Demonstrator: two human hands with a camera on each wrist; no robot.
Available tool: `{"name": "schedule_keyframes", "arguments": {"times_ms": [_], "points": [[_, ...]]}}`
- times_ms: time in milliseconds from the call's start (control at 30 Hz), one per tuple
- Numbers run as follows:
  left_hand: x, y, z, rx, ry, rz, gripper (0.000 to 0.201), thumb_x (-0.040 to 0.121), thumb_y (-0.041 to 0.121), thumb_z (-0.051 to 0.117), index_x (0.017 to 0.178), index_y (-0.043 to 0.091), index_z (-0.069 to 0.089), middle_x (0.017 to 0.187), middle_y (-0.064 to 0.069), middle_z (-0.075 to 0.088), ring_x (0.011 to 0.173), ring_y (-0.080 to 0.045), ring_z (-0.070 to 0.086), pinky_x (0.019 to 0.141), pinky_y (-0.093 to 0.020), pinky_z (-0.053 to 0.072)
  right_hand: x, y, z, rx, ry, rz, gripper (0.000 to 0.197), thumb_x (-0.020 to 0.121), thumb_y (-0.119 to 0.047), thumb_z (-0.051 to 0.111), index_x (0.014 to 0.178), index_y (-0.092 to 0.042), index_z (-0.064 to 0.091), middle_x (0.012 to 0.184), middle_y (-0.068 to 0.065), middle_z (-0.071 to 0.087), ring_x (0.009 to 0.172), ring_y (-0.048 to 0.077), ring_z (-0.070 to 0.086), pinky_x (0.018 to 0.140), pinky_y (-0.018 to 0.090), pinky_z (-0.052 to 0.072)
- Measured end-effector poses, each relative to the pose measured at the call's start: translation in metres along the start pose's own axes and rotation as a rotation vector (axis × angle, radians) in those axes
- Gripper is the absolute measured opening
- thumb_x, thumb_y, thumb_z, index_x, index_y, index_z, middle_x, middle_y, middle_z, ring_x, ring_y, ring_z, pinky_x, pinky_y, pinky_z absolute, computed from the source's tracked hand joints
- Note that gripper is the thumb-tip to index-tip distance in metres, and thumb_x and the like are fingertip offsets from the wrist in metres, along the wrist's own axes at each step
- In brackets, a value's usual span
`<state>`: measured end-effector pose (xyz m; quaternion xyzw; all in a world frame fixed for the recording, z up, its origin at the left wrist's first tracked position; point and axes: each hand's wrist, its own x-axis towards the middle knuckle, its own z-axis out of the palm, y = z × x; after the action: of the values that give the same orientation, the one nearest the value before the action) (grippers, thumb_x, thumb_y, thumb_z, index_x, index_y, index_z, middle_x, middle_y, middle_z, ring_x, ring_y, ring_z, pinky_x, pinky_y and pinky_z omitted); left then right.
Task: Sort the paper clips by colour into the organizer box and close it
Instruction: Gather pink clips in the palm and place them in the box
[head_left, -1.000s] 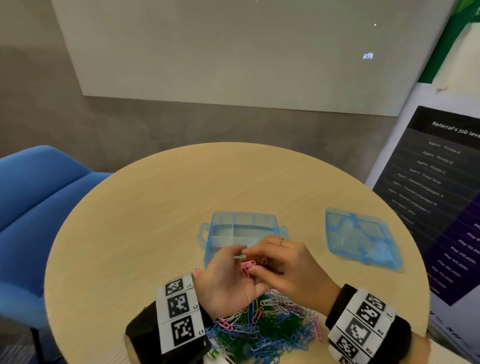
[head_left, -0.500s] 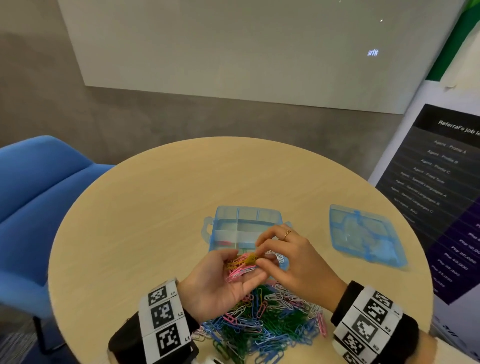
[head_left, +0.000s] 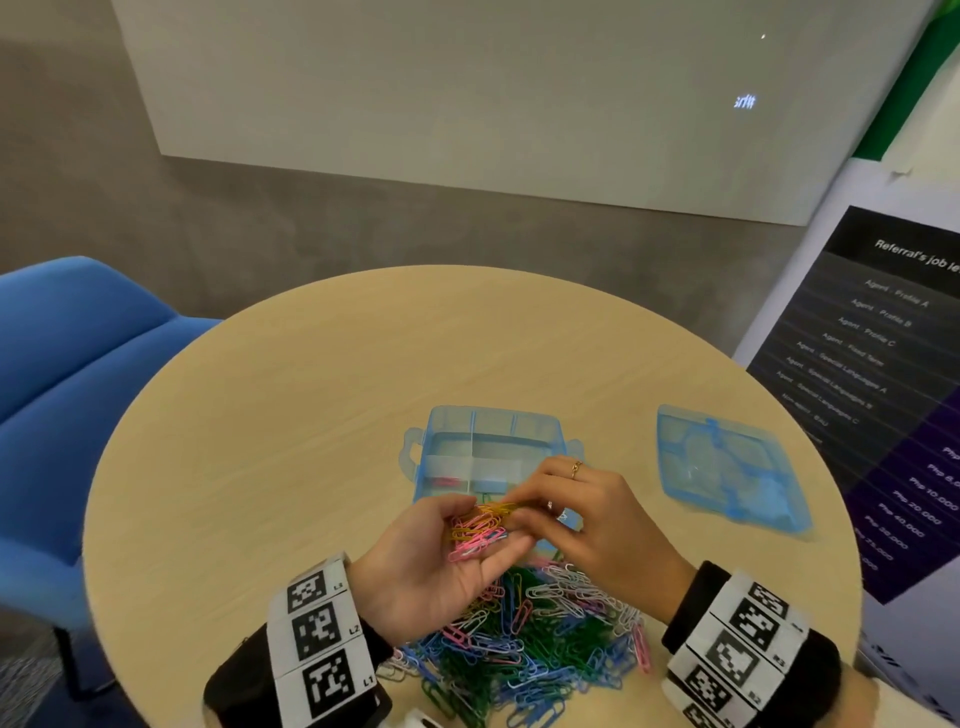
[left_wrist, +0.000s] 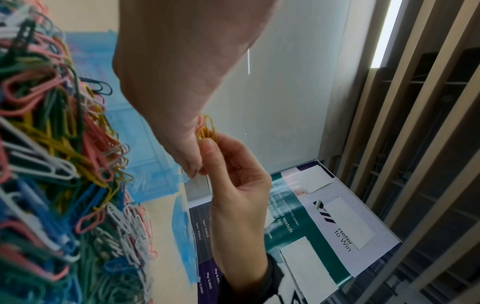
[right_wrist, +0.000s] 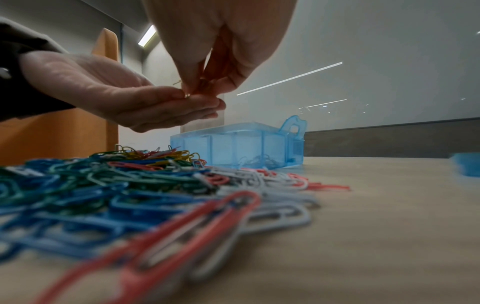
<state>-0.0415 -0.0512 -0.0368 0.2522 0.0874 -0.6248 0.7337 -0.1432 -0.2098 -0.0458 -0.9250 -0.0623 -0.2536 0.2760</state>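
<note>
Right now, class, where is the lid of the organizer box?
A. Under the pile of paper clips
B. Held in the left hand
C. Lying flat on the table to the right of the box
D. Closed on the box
C: the lid lies flat on the table, apart from the open organizer box and to its right.

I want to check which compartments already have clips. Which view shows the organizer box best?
The head view: it looks down into the organizer box, showing its dividers. The right wrist view shows only its side wall; the left wrist view shows a blurred part.
</note>
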Motion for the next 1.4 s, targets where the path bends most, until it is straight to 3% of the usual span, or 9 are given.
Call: {"name": "schedule_keyframes", "arguments": {"times_ms": [233,467,667,800,967,1067,1167,1267,1400], "points": [[-0.001,0.006,0.002,0.024,0.047,0.066,0.039,0.101,0.013,0.036,0.126,-0.013,0.051,0.118,-0.03,0.06,0.096,-0.036,0.062,0.074,-0.055,0.052,0.001,-0.004,-0.002,0.04,0.01,0.047,0.02,0.094,-0.016,0.063,0.109,-0.026,0.071,0.086,-0.022,0.055,0.077,-0.004,0.053,0.07,0.009,0.038],[-0.006,0.008,0.006,-0.032,-0.001,0.071,0.036,0.1,0.011,0.036,0.116,-0.016,0.053,0.112,-0.034,0.063,0.09,-0.04,0.07,0.073,-0.055,0.053,0.024,-0.015,-0.011,0.16,-0.082,0.267,0.012,0.095,-0.02,0.063,0.098,-0.02,0.074,0.089,-0.011,0.07,0.085,0.008,0.065,0.076,0.033,0.053],[-0.009,0.022,0.003,-0.071,0.033,0.121,0.04,0.102,0.013,0.031,0.12,-0.014,0.055,0.115,-0.032,0.064,0.108,-0.045,0.063,0.072,-0.061,0.049,0.069,-0.017,-0.016,0.17,-0.03,0.303,0.01,0.093,-0.016,0.065,0.094,-0.014,0.075,0.079,-0.009,0.07,0.072,0.0,0.063,0.069,0.016,0.048],[-0.013,0.034,0.001,-0.046,0.065,0.175,0.039,0.102,0.011,0.031,0.121,-0.013,0.054,0.114,-0.031,0.065,0.109,-0.045,0.063,0.069,-0.06,0.05,0.095,-0.003,-0.01,0.101,-0.05,0.369,0.008,0.091,-0.015,0.067,0.086,-0.019,0.073,0.074,-0.008,0.069,0.069,0.002,0.062,0.068,0.021,0.051],[-0.023,0.048,0.004,-0.027,0.102,0.263,0.037,0.103,0.008,0.029,0.122,-0.012,0.052,0.121,-0.027,0.062,0.118,-0.039,0.057,0.098,-0.047,0.046,0.107,0.007,0.004,0.054,-0.105,0.494,0.013,0.09,-0.016,0.067,0.08,-0.023,0.071,0.067,-0.009,0.065,0.063,0.003,0.058,0.067,0.026,0.05],[-0.027,0.052,0.005,-0.015,0.126,0.294,0.037,0.103,0.008,0.027,0.122,-0.012,0.052,0.124,-0.027,0.06,0.121,-0.038,0.055,0.1,-0.046,0.043,0.11,0.01,0.011,0.104,-0.065,0.568,0.01,0.089,-0.014,0.067,0.084,-0.018,0.075,0.072,-0.002,0.07,0.069,0.01,0.064,0.077,0.034,0.057],[-0.028,0.057,0.003,-0.012,0.146,0.307,0.037,0.104,0.009,0.028,0.125,-0.01,0.051,0.124,-0.026,0.06,0.121,-0.038,0.054,0.106,-0.045,0.04,0.112,0.011,0.017,0.161,-0.066,0.628,0.012,0.09,-0.016,0.067,0.096,-0.01,0.076,0.092,0.006,0.075,0.087,0.017,0.071,0.087,0.038,0.057],[-0.029,0.059,0.003,0.001,0.147,0.303,0.039,0.104,0.012,0.028,0.126,-0.009,0.051,0.122,-0.027,0.062,0.121,-0.038,0.055,0.104,-0.045,0.042,0.112,0.006,0.016,0.035,-0.073,0.608,0.02,0.091,-0.021,0.065,0.106,-0.009,0.074,0.103,0.004,0.073,0.098,0.014,0.068,0.093,0.032,0.054],[-0.03,0.058,0.005,0.04,0.112,0.267,0.045,0.104,0.021,0.028,0.123,-0.011,0.054,0.12,-0.028,0.063,0.118,-0.039,0.057,0.105,-0.043,0.041,0.11,-0.018,0.006,0.052,-0.016,0.404,0.015,0.092,-0.017,0.064,0.102,-0.016,0.075,0.094,-0.004,0.074,0.086,0.002,0.067,0.079,0.019,0.053]]}}
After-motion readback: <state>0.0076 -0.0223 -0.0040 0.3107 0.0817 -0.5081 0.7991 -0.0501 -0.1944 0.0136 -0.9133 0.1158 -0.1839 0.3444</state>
